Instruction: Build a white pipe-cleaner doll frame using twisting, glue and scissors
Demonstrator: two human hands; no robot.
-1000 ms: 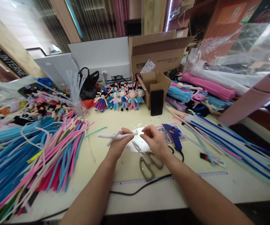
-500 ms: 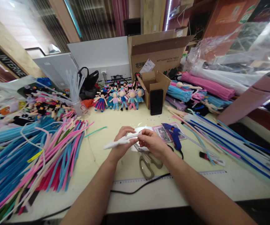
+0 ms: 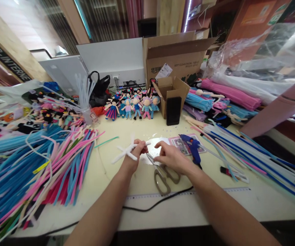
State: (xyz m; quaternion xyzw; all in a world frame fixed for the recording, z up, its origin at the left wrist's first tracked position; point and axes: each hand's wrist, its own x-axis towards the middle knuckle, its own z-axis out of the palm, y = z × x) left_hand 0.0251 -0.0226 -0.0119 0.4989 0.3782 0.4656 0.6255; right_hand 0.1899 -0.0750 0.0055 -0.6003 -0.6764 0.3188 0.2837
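My left hand (image 3: 138, 151) is closed on a white fuzzy pipe-cleaner figure (image 3: 125, 152), its limbs sticking out to the left and a short end showing past the fingertips. To its right, my right hand (image 3: 171, 156) is open, thumb and forefinger apart with nothing between them. Scissors with grey-brown handles (image 3: 162, 182) lie on the table just below that hand, blades toward the left fingers; whether the thumb touches them I cannot tell. A shiny white sheet (image 3: 149, 161) lies partly under the scissors.
A blue glue gun (image 3: 193, 150) rests on a pink printed card (image 3: 180, 145). Pipe-cleaner bundles lie left (image 3: 67, 164) and right (image 3: 239, 150). Small dolls (image 3: 137, 107), a black phone (image 3: 173, 111) and cardboard boxes (image 3: 183, 61) stand behind. A ruler (image 3: 214, 190) and black cable (image 3: 160, 203) lie in front.
My right hand has let go of the white figure and its fingers have spread. My left hand has turned the figure, so several limbs now show splayed to the left.
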